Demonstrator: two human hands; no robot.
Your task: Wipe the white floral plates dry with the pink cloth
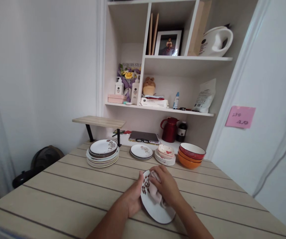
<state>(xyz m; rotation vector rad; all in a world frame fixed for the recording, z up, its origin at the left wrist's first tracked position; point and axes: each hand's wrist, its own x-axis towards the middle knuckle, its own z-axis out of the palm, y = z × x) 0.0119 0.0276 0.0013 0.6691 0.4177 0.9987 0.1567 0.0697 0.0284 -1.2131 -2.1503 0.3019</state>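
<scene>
My left hand (pixel 133 198) grips the left edge of a white plate (pixel 159 214) with a dark rim and a brown leaf pattern. The plate is tilted over the wooden table, its patterned face up. Bunched in my right hand (pixel 166 184) is a pale pinkish cloth (pixel 154 192), pressed against the plate's face near the pattern. The fingers of my right hand curl over the cloth; part of it hangs down across the plate. My left thumb lies along the rim, and the other left fingers are partly hidden beneath the plate.
Beyond my hands stand a tall plate stack (pixel 103 156), two smaller patterned plates (pixel 141 151), saucers (pixel 164 161) with a heart-marked dish (pixel 166 151), and nested red and orange bowls (pixel 191 155). A small raised shelf (pixel 99 121), a laptop (pixel 144 136) and a red jug (pixel 169 130) are behind.
</scene>
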